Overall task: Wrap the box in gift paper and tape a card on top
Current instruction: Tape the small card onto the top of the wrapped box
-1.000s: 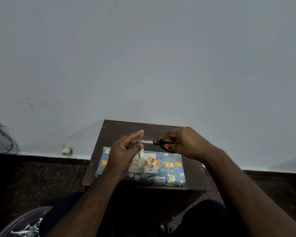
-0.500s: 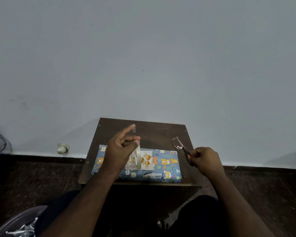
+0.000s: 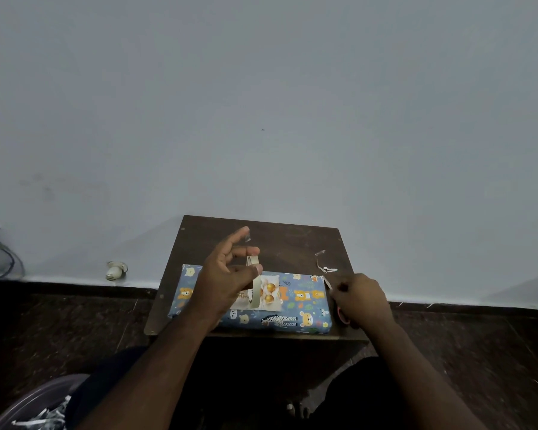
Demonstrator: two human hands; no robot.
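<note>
The box [image 3: 305,304], wrapped in blue paper with cartoon animals, lies on a small dark wooden table [image 3: 292,240]. On its top sits a white card [image 3: 270,293] with gold balloons. Above the card, my left hand [image 3: 227,280] grips a roll of clear tape [image 3: 253,285] upright between thumb and fingers. A short cut strip of tape [image 3: 247,238] sticks to its raised forefinger. My right hand [image 3: 359,301] is down at the box's right end and holds the scissors [image 3: 327,282]. Only the blade tip and a bit of red handle show.
Small paper and tape scraps [image 3: 325,268] lie on the table behind the right hand. On the floor by the wall rests a light bulb [image 3: 115,270], with cables [image 3: 3,256] at the far left. A basin with paper shreds [image 3: 38,411] is at bottom left.
My right hand cut the tape beside the left hand, then carried the scissors right and down to the table beside the box. The left hand kept the roll and now has the cut strip on its forefinger.
</note>
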